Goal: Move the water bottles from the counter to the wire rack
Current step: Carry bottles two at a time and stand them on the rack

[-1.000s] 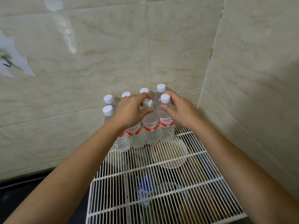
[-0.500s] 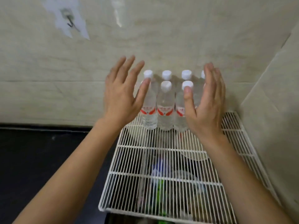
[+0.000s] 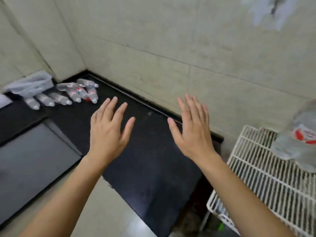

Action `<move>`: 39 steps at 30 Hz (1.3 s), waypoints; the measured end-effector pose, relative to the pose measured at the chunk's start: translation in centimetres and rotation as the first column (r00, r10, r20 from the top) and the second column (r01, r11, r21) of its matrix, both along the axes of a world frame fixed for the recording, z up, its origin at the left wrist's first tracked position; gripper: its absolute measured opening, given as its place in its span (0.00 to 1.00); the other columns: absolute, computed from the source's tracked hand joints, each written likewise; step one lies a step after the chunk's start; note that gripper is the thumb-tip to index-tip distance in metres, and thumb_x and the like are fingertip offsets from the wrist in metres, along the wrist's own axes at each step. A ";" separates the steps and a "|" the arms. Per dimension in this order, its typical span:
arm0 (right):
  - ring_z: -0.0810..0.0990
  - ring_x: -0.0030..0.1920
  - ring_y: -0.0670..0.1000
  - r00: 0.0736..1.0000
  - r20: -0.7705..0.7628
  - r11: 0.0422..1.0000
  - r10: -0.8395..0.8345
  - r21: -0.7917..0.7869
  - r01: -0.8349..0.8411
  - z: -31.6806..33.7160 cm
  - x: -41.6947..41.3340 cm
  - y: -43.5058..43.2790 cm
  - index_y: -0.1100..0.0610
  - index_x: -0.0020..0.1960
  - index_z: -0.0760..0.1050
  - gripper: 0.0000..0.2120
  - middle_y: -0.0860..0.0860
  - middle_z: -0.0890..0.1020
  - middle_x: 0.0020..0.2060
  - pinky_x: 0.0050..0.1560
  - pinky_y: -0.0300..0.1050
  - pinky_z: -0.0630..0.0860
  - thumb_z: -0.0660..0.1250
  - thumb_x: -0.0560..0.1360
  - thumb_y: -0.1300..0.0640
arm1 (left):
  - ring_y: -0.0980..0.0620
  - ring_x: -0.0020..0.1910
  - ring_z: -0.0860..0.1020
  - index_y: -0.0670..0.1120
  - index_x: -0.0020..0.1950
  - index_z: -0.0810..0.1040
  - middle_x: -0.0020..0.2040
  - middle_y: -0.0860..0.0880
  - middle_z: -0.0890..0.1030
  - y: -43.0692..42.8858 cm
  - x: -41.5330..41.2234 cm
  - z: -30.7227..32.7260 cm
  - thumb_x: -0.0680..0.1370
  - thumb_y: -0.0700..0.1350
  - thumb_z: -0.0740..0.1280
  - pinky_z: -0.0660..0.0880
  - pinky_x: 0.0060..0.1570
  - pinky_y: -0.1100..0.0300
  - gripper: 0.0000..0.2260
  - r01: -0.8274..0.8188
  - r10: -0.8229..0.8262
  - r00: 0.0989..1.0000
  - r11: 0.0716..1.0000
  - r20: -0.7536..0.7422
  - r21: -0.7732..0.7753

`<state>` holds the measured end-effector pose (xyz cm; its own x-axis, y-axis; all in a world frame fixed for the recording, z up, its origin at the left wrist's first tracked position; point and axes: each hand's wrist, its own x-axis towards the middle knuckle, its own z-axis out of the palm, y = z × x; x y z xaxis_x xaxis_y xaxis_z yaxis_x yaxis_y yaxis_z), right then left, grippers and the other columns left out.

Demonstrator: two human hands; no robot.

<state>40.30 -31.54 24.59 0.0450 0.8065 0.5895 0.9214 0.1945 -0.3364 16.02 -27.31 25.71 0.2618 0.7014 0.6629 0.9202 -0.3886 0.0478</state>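
Observation:
Several clear water bottles [image 3: 75, 94] with red labels and white caps lie on their sides on the black counter [image 3: 150, 161] at the far left, near the wall corner. My left hand [image 3: 107, 130] and my right hand [image 3: 193, 132] hover above the counter with fingers spread, holding nothing. The white wire rack [image 3: 266, 170] is at the right edge, and a blurred bottle [image 3: 301, 135] with a red label stands on it.
A crumpled clear plastic wrap [image 3: 30, 84] lies behind the lying bottles. A grey flat panel [image 3: 29, 161] is set into the counter at the left. Beige tiled walls [image 3: 171, 57] close the back and the left corner.
My hands have let go of the bottles on the rack and swung left over the counter. The view has turned left, and the lying bottles have come into sight.

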 end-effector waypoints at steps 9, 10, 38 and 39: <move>0.59 0.80 0.59 0.972 0.011 0.972 0.235 -0.021 -0.234 0.0 -30.4 11.7 0.57 0.79 0.61 0.30 0.59 0.61 0.80 0.80 0.62 0.54 0.61 0.82 0.45 | 0.37 0.74 0.69 0.41 0.71 0.75 0.73 0.38 0.72 5.1 -30.1 1.7 0.82 0.56 0.59 0.68 0.67 0.39 0.24 -0.248 0.249 0.969 0.968 -0.015 0.020; 0.60 0.80 0.59 0.964 0.012 0.964 0.266 -0.016 -0.266 0.2 -33.4 12.8 0.58 0.79 0.62 0.30 0.59 0.62 0.80 0.79 0.62 0.55 0.62 0.82 0.46 | 0.36 0.74 0.69 0.41 0.70 0.75 0.73 0.38 0.72 5.4 -32.9 1.8 0.82 0.56 0.59 0.68 0.67 0.39 0.24 -0.275 0.275 0.961 0.961 -0.017 0.026; 0.64 0.78 0.58 0.871 -0.013 0.814 0.492 -0.349 -0.465 -6.8 -67.1 56.9 0.61 0.79 0.61 0.31 0.59 0.67 0.77 0.75 0.57 0.66 0.64 0.81 0.49 | 0.37 0.75 0.67 0.42 0.73 0.71 0.76 0.37 0.68 43.7 -66.4 -4.9 0.81 0.60 0.55 0.67 0.68 0.38 0.29 -0.499 0.486 0.863 0.781 -0.136 -0.376; 0.65 0.78 0.58 0.874 -0.010 0.812 0.486 -0.364 -0.456 -7.0 -67.9 58.1 0.61 0.79 0.61 0.31 0.59 0.68 0.77 0.75 0.56 0.66 0.64 0.81 0.49 | 0.38 0.75 0.67 0.42 0.73 0.71 0.76 0.37 0.68 44.8 -67.3 -5.5 0.81 0.60 0.54 0.67 0.68 0.38 0.29 -0.489 0.477 0.868 0.777 -0.135 -0.397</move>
<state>-27.58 26.52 17.56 -0.4277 0.8671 0.2555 0.7734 0.4973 -0.3930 -51.32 17.50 20.24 -0.1713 0.9422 0.2878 0.9849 0.1566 0.0734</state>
